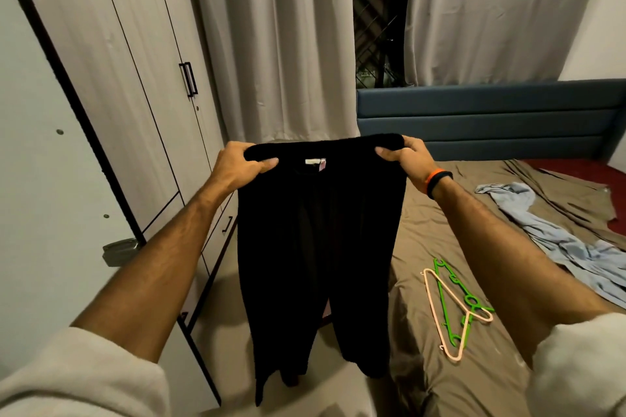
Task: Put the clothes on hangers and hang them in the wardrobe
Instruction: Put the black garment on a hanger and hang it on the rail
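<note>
The black trousers hide the floor behind them, and the blue garment runs off the right edge.

A: How many hangers?
B: Two on the bed, one green, one pale pink, lying crossed.
A: And clothes?
B: Two pieces: one black garment held up, one light blue garment on the bed.
A: Hands?
B: Two: the left hand and the right hand.
A: Curtains?
B: Two panels.
A: Wristbands?
B: One, orange and black.
A: Wardrobe door handles?
B: Two, side by side.
</note>
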